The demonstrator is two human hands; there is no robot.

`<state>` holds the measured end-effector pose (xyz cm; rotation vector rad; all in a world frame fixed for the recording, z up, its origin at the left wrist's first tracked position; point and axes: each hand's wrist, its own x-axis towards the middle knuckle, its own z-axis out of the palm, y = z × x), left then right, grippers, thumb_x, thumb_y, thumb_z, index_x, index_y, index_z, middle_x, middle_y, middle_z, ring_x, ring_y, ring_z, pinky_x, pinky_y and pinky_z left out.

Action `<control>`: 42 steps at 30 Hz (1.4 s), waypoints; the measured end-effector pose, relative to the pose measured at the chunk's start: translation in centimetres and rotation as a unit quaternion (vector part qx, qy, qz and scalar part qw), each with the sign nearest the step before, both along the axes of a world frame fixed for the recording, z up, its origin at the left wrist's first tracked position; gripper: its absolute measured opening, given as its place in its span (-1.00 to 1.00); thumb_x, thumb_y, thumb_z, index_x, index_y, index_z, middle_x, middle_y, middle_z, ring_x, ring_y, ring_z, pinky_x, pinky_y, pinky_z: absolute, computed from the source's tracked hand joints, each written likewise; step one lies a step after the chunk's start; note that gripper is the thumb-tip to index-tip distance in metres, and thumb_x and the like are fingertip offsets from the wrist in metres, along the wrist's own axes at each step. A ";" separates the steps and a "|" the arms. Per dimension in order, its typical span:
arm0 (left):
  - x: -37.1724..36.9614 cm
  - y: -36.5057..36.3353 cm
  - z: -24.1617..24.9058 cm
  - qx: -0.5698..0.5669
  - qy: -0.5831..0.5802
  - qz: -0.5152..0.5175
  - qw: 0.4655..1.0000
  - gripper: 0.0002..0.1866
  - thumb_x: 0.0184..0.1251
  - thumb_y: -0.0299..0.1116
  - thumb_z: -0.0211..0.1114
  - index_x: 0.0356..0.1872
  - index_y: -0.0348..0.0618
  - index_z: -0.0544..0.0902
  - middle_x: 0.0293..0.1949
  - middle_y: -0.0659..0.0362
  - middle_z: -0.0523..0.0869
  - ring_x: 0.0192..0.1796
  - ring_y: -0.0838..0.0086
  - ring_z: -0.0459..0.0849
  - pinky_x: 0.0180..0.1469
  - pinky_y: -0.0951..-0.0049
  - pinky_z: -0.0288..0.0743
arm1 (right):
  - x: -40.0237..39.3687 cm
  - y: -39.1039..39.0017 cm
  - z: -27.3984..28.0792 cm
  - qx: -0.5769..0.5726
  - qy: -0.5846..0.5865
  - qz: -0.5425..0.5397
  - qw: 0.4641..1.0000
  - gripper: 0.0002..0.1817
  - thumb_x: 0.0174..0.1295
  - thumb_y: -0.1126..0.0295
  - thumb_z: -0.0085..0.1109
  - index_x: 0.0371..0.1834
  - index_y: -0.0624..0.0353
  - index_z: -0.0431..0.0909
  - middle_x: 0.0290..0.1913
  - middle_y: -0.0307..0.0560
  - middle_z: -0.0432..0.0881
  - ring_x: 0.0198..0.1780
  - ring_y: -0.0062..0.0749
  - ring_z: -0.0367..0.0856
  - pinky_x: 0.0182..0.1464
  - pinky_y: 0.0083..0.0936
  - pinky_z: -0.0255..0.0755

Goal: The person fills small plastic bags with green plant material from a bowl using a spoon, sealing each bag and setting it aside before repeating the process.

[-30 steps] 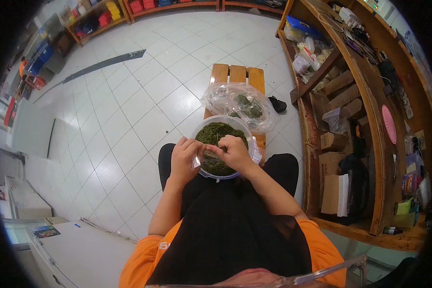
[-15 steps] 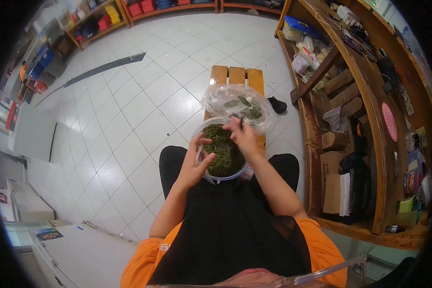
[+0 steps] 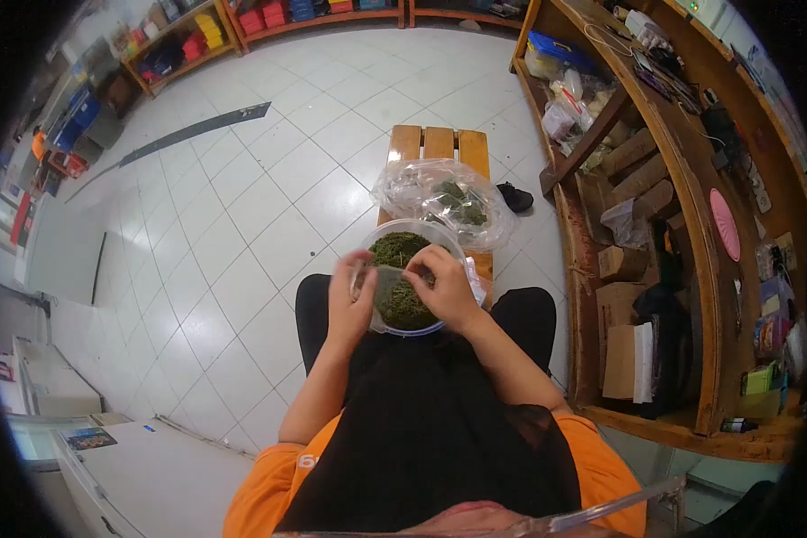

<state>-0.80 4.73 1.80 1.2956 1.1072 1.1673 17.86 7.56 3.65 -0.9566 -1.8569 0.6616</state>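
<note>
A round clear tub (image 3: 464, 240) filled with dark green chopped herb-like material (image 3: 399, 244) sits at my lap, against the near end of the bench. Over its left half hangs a small translucent plastic bag (image 3: 388, 289), stretched between my hands. My right hand (image 3: 446, 285) pinches the bag's upper right edge. On the bag's left side is my left hand (image 3: 351, 296), its fingers curled around that edge and partly blurred. Just beyond the tub, a larger clear plastic bag (image 3: 403, 184) with green clumps (image 3: 460, 204) inside lies on the bench.
The slatted wooden bench (image 3: 439, 142) stretches away in front of me. A black shoe (image 3: 516, 197) is on the floor at its right. A tall wooden shelf (image 3: 592, 269) with boxes and bags stands on the right. White cabinets (image 3: 143, 466) are at the lower left.
My right hand has come back from the tub's far rim toward the small bag and now pinches its edge. The small bag has swung from the tub's left side to over the green material.
</note>
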 end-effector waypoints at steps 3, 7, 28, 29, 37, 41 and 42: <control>1.3 -0.6 2.3 0.216 0.244 0.274 0.905 -0.70 0.27 -0.34 0.34 -0.04 -0.25 0.57 -0.11 0.02 0.61 -0.02 0.18 0.60 0.00 0.23 0.47 | 0.4 -0.3 0.2 -0.139 0.015 -0.005 0.990 -0.87 0.11 0.50 0.33 -0.32 0.25 0.57 -0.32 -0.08 0.58 -0.31 -0.35 0.56 -0.26 -0.45 0.43; 1.9 -1.0 3.3 0.253 0.310 0.107 0.910 -0.79 0.19 -0.30 0.42 -0.28 -0.20 0.65 -0.20 0.02 0.63 -0.19 0.06 0.58 -0.11 0.22 0.47 | 0.5 -0.7 -1.1 -0.185 0.029 0.051 0.981 -0.85 0.17 0.45 0.36 -0.31 0.26 0.59 -0.35 -0.22 0.57 -0.31 -0.66 0.50 -0.27 -0.60 0.40; 0.9 -1.2 3.2 0.244 0.398 0.029 0.884 -0.85 0.13 -0.36 0.36 -0.50 -0.18 0.59 -0.44 0.12 0.62 -0.30 0.15 0.59 -0.23 0.23 0.50 | 0.4 -1.1 -0.6 -0.119 -0.004 0.128 0.985 -0.85 0.12 0.45 0.25 -0.34 0.32 0.54 -0.38 0.12 0.55 -0.29 0.04 0.58 -0.23 -0.24 0.46; 1.0 -1.2 3.1 0.244 0.397 0.028 0.884 -0.85 0.13 -0.36 0.36 -0.50 -0.18 0.59 -0.44 0.12 0.62 -0.30 0.15 0.59 -0.23 0.23 0.50 | 0.2 -1.1 -0.7 -0.120 -0.005 0.127 0.985 -0.85 0.12 0.45 0.25 -0.34 0.32 0.54 -0.38 0.12 0.55 -0.29 0.04 0.58 -0.23 -0.24 0.46; 1.0 -1.5 2.9 0.133 0.407 0.111 0.897 -0.88 0.03 -0.44 0.35 -0.46 -0.19 0.57 -0.43 0.06 0.62 -0.27 0.08 0.60 -0.26 0.20 0.46 | -0.7 -1.5 -0.1 0.028 -0.073 0.006 0.997 -0.77 -0.04 0.61 0.27 -0.25 0.25 0.58 -0.08 0.08 0.52 -0.07 -0.01 0.51 -0.07 -0.22 0.43; 1.1 -1.1 2.8 0.225 0.338 -0.015 0.914 -0.75 0.02 -0.46 0.39 -0.23 -0.20 0.60 -0.26 0.01 0.64 -0.18 0.02 0.62 -0.16 0.19 0.50 | -1.0 -1.6 -1.2 0.002 -0.078 0.014 0.997 -0.50 -0.09 0.68 0.31 0.03 0.17 0.61 0.05 0.02 0.46 -0.12 -0.19 0.53 -0.06 -0.34 0.47; 0.7 -0.9 3.1 0.251 0.340 -0.023 0.906 -0.47 -0.04 -0.47 0.43 0.07 -0.09 0.54 0.02 0.07 0.60 0.02 0.12 0.59 0.01 0.18 0.49 | -0.7 -1.7 -1.0 -0.037 -0.084 0.012 0.996 -0.53 -0.08 0.62 0.36 0.00 0.19 0.62 0.06 0.02 0.43 -0.12 -0.19 0.53 0.00 -0.37 0.49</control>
